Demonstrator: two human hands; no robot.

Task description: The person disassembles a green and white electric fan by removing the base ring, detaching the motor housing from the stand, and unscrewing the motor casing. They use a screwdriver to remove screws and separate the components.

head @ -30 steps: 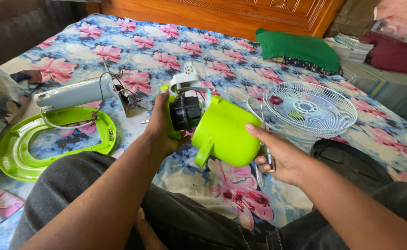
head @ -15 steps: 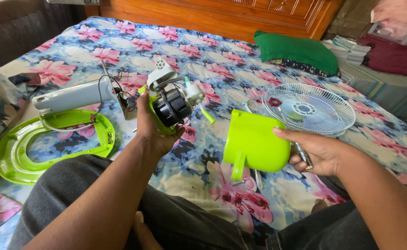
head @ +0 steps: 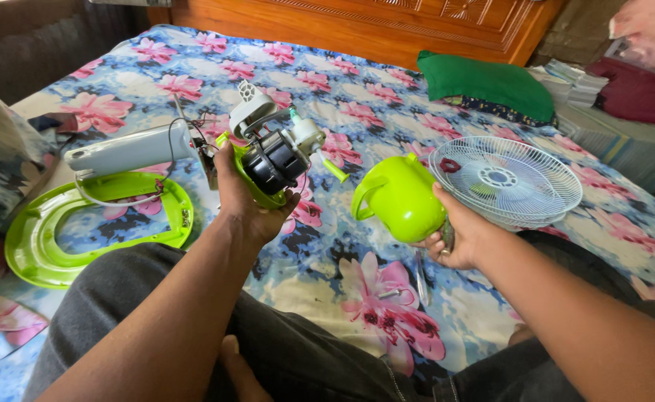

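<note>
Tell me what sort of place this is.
Most likely a bedroom at home: the left hand and right hand work over a floral bedsheet, with a carved wooden headboard and a green pillow behind.

The fan motor assembly [head: 272, 156], black with a white bracket and lime-green backing, sits tilted above the floral bedsheet, its wires trailing left. The lime-green motor housing cover [head: 400, 197], with a loop handle, is separate, lowered toward the sheet beside it.

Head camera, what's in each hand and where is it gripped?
Left hand grips the fan motor by its green front plate; right hand holds the green motor cover by its rounded end.
</note>
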